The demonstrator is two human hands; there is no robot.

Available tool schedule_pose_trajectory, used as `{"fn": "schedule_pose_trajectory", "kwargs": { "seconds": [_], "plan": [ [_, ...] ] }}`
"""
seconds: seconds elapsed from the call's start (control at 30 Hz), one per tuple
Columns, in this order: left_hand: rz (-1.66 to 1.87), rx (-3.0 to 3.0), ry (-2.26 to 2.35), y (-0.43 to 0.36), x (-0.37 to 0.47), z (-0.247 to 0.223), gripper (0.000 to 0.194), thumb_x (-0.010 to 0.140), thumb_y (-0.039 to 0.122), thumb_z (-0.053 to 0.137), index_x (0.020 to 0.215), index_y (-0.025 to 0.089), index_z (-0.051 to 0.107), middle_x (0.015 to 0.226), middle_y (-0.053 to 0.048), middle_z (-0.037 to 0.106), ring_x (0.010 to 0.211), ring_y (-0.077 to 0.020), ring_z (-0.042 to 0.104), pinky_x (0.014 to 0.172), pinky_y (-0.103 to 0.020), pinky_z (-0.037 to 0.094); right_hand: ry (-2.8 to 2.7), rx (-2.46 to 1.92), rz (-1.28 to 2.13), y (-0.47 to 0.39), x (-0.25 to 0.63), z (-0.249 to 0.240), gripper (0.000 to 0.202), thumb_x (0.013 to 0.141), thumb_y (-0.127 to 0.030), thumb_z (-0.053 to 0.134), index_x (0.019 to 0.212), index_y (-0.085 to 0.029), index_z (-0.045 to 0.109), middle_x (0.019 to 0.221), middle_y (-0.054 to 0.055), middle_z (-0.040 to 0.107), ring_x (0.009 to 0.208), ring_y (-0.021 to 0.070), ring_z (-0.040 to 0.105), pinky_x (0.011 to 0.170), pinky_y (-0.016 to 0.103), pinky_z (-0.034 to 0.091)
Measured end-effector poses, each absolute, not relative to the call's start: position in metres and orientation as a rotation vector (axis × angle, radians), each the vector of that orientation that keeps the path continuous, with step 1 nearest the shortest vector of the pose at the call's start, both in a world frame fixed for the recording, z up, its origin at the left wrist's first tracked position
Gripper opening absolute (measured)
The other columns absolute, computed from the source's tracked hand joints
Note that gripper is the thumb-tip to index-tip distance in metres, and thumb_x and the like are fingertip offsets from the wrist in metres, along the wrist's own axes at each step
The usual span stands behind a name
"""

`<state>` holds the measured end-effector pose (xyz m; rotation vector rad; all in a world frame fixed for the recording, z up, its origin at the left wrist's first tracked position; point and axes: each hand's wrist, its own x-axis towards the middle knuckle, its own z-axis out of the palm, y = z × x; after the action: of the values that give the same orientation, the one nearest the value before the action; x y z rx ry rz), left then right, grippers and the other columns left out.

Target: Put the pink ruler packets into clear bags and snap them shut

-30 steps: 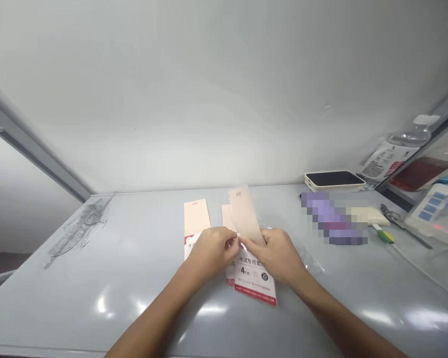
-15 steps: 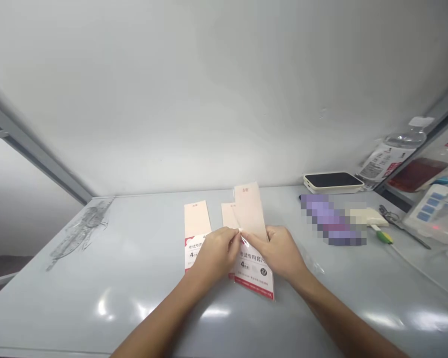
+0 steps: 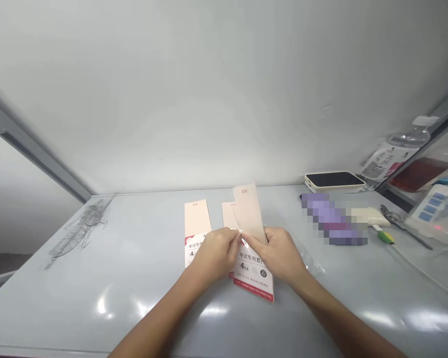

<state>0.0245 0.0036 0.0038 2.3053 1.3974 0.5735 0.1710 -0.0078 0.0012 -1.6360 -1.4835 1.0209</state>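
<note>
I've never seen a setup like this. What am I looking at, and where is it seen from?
There's no machine here, just a person's two bare hands. The camera is worn on the person's head, so you look forward and down past the forearms.

The right hand grips a printed card; the left hand pinches at its edge. A second card lies partly behind it, and a third card sits to the left.

On the grey table, far left, are see-through pieces, apparently rulers. To the right are a phone, a bottle and a purple item, too pixelated to name.
</note>
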Motion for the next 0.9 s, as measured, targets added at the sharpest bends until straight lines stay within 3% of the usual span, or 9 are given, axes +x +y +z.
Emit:
{"fn": "schedule_pose_trajectory", "kwargs": {
  "seconds": [0.27, 0.53, 0.63, 0.73, 0.9],
  "plan": [
    [0.626, 2.212, 1.356, 0.007, 0.021, 0.004, 0.03, 0.08, 0.022, 0.036, 0.05, 0.017, 0.037, 0.047, 0.003, 0.036, 0.045, -0.0082, 0.028, 0.044, -0.023, 0.021, -1.537, -1.624, 0.961, -0.012, 0.169, 0.001, 0.04, 0.072, -0.039, 0.051, 0.046, -0.02, 0.027, 0.044, -0.005, 0.027, 0.04, 0.0068, 0.027, 0.034, 0.02, 0.021],
    [0.803, 1.99, 1.523, 0.004, 0.026, -0.004, 0.023, 0.074, 0.026, 0.044, 0.053, 0.017, 0.044, 0.05, 0.004, 0.045, 0.049, -0.008, 0.036, 0.045, -0.021, 0.026, -1.488, -1.618, 1.021, -0.013, 0.165, 0.0, 0.039, 0.072, -0.042, 0.053, 0.046, -0.019, 0.034, 0.044, -0.005, 0.033, 0.041, 0.0072, 0.031, 0.036, 0.021, 0.023],
    [0.837, 1.977, 1.55, 0.005, 0.027, -0.004, 0.023, 0.074, 0.028, 0.045, 0.053, 0.018, 0.045, 0.051, 0.004, 0.047, 0.048, -0.0083, 0.037, 0.045, -0.021, 0.027, -1.451, -1.576, 1.06, -0.011, 0.165, 0.001, 0.037, 0.072, -0.041, 0.055, 0.046, -0.018, 0.042, 0.044, -0.002, 0.044, 0.042, 0.0095, 0.04, 0.037, 0.021, 0.028],
    [0.871, 1.975, 1.574, 0.01, 0.023, -0.001, 0.023, 0.077, 0.031, 0.043, 0.059, 0.018, 0.051, 0.056, 0.003, 0.052, 0.052, -0.0098, 0.044, 0.049, -0.022, 0.032, -1.367, -1.459, 1.169, -0.008, 0.167, 0.003, 0.031, 0.072, -0.042, 0.057, 0.058, -0.015, 0.059, 0.057, 0.004, 0.061, 0.052, 0.0157, 0.055, 0.044, 0.023, 0.039],
    [0.917, 1.951, 1.706, 0.02, 0.012, 0.0, 0.018, 0.08, 0.032, 0.042, 0.085, 0.021, 0.055, 0.079, 0.0, 0.06, 0.059, -0.0111, 0.051, 0.055, -0.025, 0.039, -1.186, -1.277, 1.411, 0.0, 0.176, 0.004, 0.034, 0.071, -0.045, 0.06, 0.082, -0.013, 0.065, 0.08, 0.01, 0.069, 0.072, 0.0238, 0.064, 0.059, 0.03, 0.049]
  ]
}}
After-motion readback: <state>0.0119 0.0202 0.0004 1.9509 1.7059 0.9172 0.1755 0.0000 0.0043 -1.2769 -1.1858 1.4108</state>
